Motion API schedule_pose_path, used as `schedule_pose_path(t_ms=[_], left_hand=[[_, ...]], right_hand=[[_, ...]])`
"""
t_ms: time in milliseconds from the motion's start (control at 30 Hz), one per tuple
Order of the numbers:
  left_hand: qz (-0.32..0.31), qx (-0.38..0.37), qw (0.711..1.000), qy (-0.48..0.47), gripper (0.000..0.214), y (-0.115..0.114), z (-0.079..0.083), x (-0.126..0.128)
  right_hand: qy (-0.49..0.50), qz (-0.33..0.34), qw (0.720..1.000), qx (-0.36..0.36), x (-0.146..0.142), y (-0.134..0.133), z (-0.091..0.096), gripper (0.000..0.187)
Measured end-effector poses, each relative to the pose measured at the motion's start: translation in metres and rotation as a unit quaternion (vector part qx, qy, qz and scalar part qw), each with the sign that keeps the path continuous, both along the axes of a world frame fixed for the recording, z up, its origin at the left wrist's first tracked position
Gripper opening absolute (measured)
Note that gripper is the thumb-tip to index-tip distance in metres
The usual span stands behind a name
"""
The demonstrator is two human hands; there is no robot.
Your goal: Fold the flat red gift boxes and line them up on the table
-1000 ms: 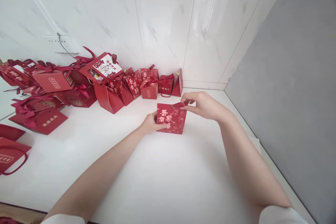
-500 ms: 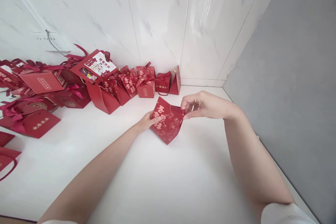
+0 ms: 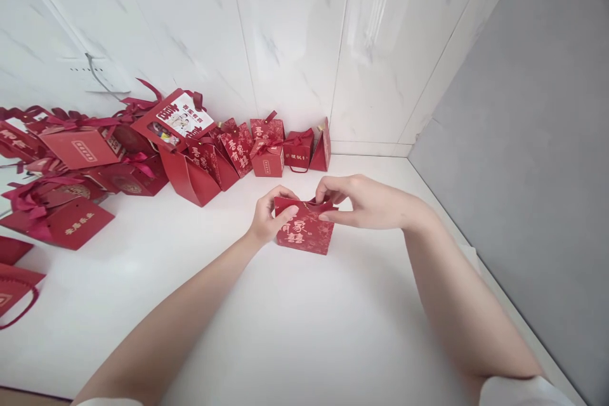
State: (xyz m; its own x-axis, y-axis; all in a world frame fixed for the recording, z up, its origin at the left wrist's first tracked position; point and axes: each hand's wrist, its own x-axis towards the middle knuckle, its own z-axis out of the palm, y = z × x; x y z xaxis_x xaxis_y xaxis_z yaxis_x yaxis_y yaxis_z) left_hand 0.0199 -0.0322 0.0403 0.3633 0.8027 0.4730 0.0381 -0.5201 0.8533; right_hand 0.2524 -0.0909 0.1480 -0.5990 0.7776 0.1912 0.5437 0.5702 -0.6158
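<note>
A red gift box with pale lettering and a floral print stands on the white tabletop, its printed face towards me. My left hand grips the box's left upper edge, thumb on the front and fingers behind. At the top right edge, my right hand pinches the box, its thumb on the front and its curled fingers over the top opening. Part of the box's top is hidden by the fingers.
Several red gift boxes with ribbons lie piled at the left, such as a ribboned box. Smaller boxes, one a red triangular box, line the tiled wall. A grey panel rises at the right.
The box has turned from a tilted position to stand upright and level. My left hand has shifted to its upper edge, and my right fingers have moved left over its top.
</note>
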Motion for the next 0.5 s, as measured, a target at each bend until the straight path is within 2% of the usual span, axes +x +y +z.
schedule_pose_path(t_ms=[100, 233, 400, 500], left_hand=[[0.021, 0.005, 1.000, 0.006, 0.030, -0.006, 0.011, 0.005], [0.034, 0.016, 0.999, 0.018, 0.024, -0.009, 0.010, 0.010], [0.049, 0.011, 0.999, 0.014, 0.023, -0.010, 0.007, 0.013], [0.039, 0.005, 0.999, 0.000, 0.024, -0.008, 0.011, 0.011]], right_hand=[[0.012, -0.027, 0.998, 0.050, -0.015, 0.002, -0.007, 0.009], [0.027, -0.047, 0.993, 0.101, -0.025, 0.004, -0.014, 0.008], [0.068, -0.027, 0.989, 0.127, -0.029, 0.002, -0.016, 0.015], [0.118, -0.029, 0.986, 0.111, -0.030, -0.001, -0.013, 0.014]])
